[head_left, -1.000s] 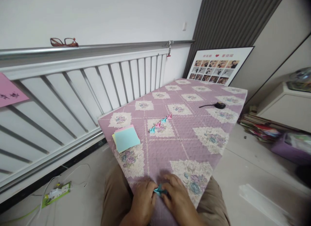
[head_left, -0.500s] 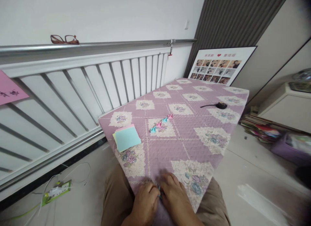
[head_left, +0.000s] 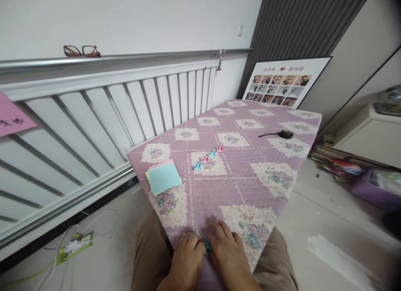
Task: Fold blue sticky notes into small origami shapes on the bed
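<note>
Close together at the near corner of the table are my left hand (head_left: 188, 259) and my right hand (head_left: 228, 253). Between them shows a small piece of folded teal paper (head_left: 207, 246), pinched by the fingers of both; most of it is hidden behind them. Ahead on the tablecloth, a slanting row of small folded paper pieces alternates blue and pink, among them a blue one (head_left: 197, 166) and a pink one (head_left: 220, 148). To the left lies a stack of square paper sheets (head_left: 164, 178), light blue on top with pink and yellow edges showing.
A purple floral tablecloth (head_left: 209, 197) covers the table. A black object with a cord (head_left: 285, 134) lies at the right. A white radiator (head_left: 125, 115) borders the left side, with glasses (head_left: 82, 51) on the pipe above. A photo board (head_left: 286, 84) leans at the far end.
My right hand's fingers have shifted slightly, and a bit more of the teal paper shows between the hands. The paper row and the stack have not moved.
</note>
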`<state>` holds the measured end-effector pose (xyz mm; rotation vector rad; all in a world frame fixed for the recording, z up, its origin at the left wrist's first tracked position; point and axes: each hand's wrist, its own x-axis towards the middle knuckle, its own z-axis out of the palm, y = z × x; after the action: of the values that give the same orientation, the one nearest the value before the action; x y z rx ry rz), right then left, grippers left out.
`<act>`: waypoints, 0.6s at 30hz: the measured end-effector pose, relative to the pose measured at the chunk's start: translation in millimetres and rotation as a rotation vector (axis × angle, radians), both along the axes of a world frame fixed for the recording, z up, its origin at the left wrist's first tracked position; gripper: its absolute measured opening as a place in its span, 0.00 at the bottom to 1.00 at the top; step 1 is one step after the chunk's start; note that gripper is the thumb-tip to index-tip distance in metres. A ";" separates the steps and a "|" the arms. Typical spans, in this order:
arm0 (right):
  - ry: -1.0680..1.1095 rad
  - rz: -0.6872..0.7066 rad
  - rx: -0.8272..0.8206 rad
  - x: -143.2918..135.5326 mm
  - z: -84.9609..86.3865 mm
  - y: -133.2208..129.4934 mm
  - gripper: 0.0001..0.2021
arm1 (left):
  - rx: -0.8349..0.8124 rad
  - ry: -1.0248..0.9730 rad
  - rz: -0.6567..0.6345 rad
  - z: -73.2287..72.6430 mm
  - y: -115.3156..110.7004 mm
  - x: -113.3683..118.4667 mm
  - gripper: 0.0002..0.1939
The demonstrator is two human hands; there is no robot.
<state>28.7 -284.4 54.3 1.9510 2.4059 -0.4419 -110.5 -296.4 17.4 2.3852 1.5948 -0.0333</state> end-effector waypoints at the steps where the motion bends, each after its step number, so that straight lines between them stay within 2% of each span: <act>1: -0.006 0.000 -0.001 -0.1 -0.5 -0.2 0.18 | -0.006 -0.001 0.004 0.4 -0.2 0.1 0.10; 6: -0.023 0.013 0.004 -0.9 -10.1 -2.3 0.21 | -0.014 -0.009 0.009 -5.2 0.1 0.9 0.12; 11: -0.008 0.012 0.082 3.4 -22.4 -6.5 0.21 | 0.000 0.014 0.025 -26.1 2.2 3.7 0.10; 18: -0.008 0.005 0.122 2.8 -28.6 -5.7 0.21 | 0.231 -0.074 0.029 -50.2 0.9 0.2 0.10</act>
<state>31.5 -290.0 25.7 1.9875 2.4884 -0.2934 -110.3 -295.5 -32.9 2.4983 1.6795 0.2551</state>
